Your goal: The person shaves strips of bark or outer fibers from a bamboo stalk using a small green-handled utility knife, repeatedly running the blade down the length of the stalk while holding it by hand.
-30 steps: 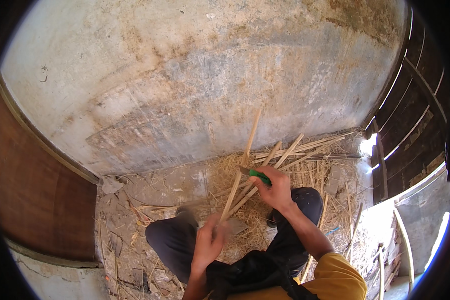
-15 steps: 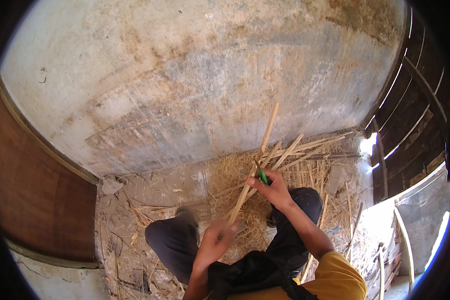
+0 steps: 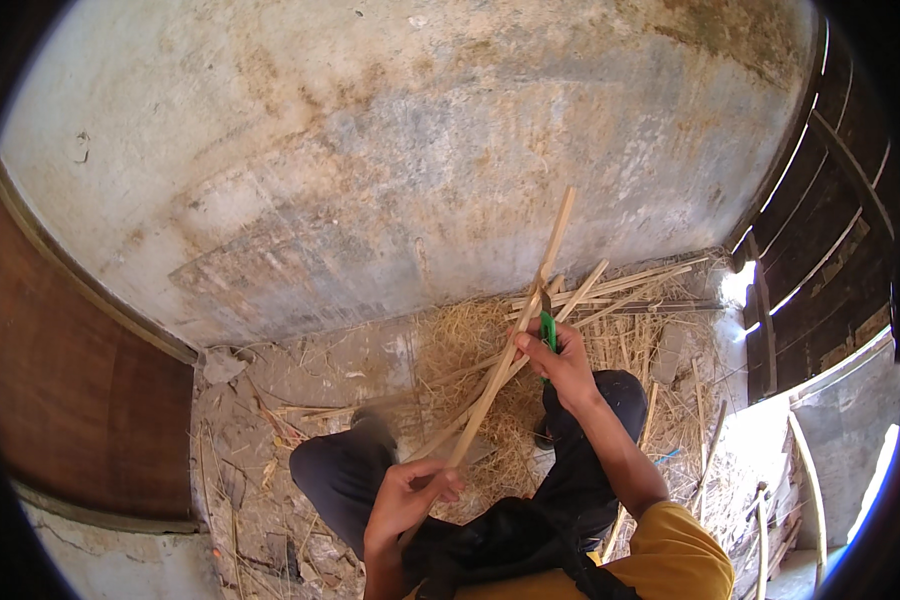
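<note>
A long pale strip [image 3: 557,228], probably bamboo, slants up and away in front of me toward the wall. My left hand [image 3: 402,502] is closed around its lower end, near my lap. Closer to the strip's middle, my right hand [image 3: 567,370] grips a green-handled knife [image 3: 548,328]. The knife's short dark blade lies against the strip's right side, and my right thumb presses by the strip just below. Beneath my hands, fine shavings [image 3: 515,490] cover the floor between my legs.
Several more pale strips [image 3: 630,287] lie across the shavings by the stained wall [image 3: 400,200]. On the left is a brown wooden panel [image 3: 90,370]; dark slatted boards [image 3: 820,230] stand on the right. My bent knees [image 3: 335,480] flank the work.
The knife and my right hand have moved slightly up and right along the strip. The strip's far end has shifted up and right, while my left hand has moved a little lower.
</note>
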`<state>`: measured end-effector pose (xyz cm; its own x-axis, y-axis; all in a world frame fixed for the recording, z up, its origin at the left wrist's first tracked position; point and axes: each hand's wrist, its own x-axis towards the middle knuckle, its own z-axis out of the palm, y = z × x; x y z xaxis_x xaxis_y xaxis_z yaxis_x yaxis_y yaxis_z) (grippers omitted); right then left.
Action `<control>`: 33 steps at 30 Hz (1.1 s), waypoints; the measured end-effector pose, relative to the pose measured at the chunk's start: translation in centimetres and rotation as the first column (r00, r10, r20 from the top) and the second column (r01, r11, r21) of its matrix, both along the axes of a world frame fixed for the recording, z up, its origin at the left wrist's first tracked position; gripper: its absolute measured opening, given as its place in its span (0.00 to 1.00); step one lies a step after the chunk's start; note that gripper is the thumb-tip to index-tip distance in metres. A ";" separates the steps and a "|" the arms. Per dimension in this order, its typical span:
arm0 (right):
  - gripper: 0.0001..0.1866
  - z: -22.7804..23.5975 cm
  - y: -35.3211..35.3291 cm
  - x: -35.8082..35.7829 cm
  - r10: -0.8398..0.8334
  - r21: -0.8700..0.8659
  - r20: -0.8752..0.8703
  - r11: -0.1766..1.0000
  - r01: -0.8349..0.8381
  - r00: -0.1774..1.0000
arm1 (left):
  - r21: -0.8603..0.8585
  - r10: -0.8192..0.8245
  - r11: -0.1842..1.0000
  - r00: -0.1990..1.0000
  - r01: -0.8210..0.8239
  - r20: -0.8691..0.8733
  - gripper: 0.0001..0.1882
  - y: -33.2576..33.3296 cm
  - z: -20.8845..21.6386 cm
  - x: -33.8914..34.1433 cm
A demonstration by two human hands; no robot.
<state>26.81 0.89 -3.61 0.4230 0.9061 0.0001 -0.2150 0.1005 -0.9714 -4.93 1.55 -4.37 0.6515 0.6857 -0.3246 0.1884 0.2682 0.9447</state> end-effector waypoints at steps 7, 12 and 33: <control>0.11 -0.3 -0.1 0.7 -0.071 0.062 -0.081 0.995 0.076 0.994 | 0.056 -0.059 0.997 0.998 0.059 -0.006 0.13 -0.2 -0.4 -0.1; 0.14 -1.4 0.1 0.9 -0.197 0.111 0.238 0.978 0.175 0.951 | 0.061 -0.080 0.995 0.997 0.081 -0.021 0.13 0.4 -0.6 -0.7; 0.16 -0.2 -0.8 -2.6 -0.236 0.320 0.880 0.936 -0.148 0.412 | 0.365 0.248 0.897 0.967 -0.249 0.050 0.13 0.3 3.5 4.6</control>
<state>24.17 0.06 -3.80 0.0399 0.7479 0.6626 0.7696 0.3999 -0.4978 -0.30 1.84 -0.89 0.4446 0.8955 -0.0189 0.1590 -0.0581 0.9856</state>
